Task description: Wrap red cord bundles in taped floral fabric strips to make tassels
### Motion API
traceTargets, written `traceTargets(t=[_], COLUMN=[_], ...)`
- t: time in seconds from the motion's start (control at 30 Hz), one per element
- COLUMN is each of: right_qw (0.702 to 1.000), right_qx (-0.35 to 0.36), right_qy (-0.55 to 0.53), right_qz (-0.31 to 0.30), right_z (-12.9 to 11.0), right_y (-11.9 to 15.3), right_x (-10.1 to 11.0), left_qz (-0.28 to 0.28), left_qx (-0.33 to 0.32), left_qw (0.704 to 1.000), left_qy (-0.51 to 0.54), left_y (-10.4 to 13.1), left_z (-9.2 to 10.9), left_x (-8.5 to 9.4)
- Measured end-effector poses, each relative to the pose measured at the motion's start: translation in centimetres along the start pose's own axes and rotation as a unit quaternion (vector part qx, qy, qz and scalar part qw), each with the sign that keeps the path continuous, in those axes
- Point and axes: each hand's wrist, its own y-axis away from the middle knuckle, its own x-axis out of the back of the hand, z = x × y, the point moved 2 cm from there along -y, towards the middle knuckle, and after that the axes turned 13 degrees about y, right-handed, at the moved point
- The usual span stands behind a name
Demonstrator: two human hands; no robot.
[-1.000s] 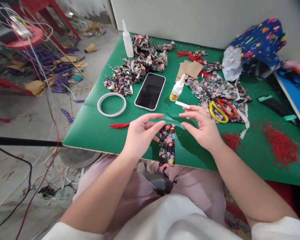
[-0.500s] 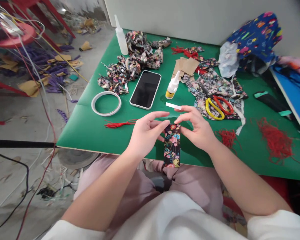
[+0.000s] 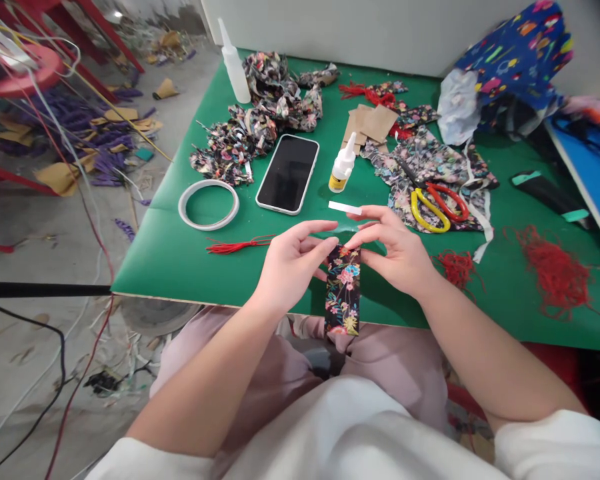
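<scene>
A narrow piece of black floral fabric [image 3: 343,293] hangs upright over the table's front edge. My left hand [image 3: 295,263] pinches its top left corner between thumb and fingers. At the top right corner, my right hand [image 3: 393,250] is closed on the same fabric. A short white strip [image 3: 345,208] lies at the tip of my right index finger; whether it is stuck there I cannot tell. Beyond my hands stands a small glue bottle [image 3: 342,167] with a yellow label. A red tassel [image 3: 237,246] lies left of my left hand.
On the green table [image 3: 170,267] are a tape roll [image 3: 183,207], a phone [image 3: 289,175], a tall bottle [image 3: 237,73], crumpled floral fabric [image 3: 280,100], scissors [image 3: 430,210], brown paper pieces [image 3: 377,123] and red threads [image 3: 555,277]. Cables [image 3: 63,360] run along the left.
The view has shifted slightly, so the table things sit a little higher and further left. Both hands keep their hold on the floral fabric, almost unmoved.
</scene>
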Motion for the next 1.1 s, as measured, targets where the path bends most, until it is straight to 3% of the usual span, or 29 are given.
traceTargets(t=[1.1], right_qw=[1.000], right_qx=[0.000], right_qy=[0.004], right_qz=[0.005], right_z=[-0.05], right_y=[-0.05], right_x=[0.17], left_qz=[-0.006], left_qx=[0.006], left_qw=[1.000], left_qy=[0.016], left_y=[0.18], left_z=[-0.05], left_x=[0.09])
